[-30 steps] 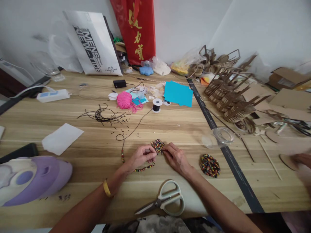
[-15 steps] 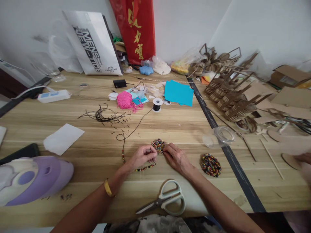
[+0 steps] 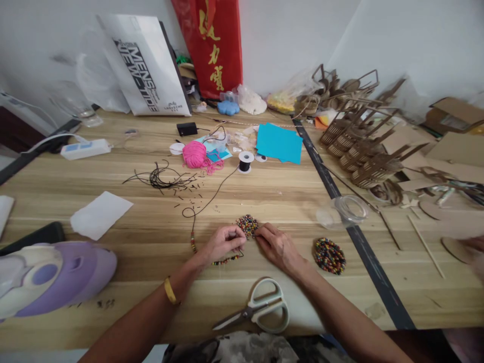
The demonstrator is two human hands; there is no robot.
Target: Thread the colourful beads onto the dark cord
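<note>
Between my hands lies a small pile of multicoloured beads (image 3: pixel 247 225). My left hand (image 3: pixel 224 243) is closed in a pinch on a black cord (image 3: pixel 212 201) just left of the pile. Strung beads (image 3: pixel 226 260) hang on that cord under the hand, with more beads further up the strand. The cord runs back to a black-and-white spool (image 3: pixel 246 161). My right hand (image 3: pixel 277 246) rests at the pile's right edge, fingers together and pointed down at the beads; whether a bead is between them is hidden. A coiled bead string (image 3: pixel 329 255) lies to its right.
Scissors (image 3: pixel 260 308) lie near the front edge, below my hands. At the left are a purple-and-white appliance (image 3: pixel 68 277) and white paper (image 3: pixel 101 214). Pink yarn (image 3: pixel 194 154), blue sheets (image 3: pixel 280 143) and small brown baskets (image 3: pixel 374 166) stand further back. Another person's hand (image 3: pixel 474 243) shows at far right.
Both hands keep almost the same pose at the bead pile. The whole view has shifted very slightly; nothing else visibly differs.
</note>
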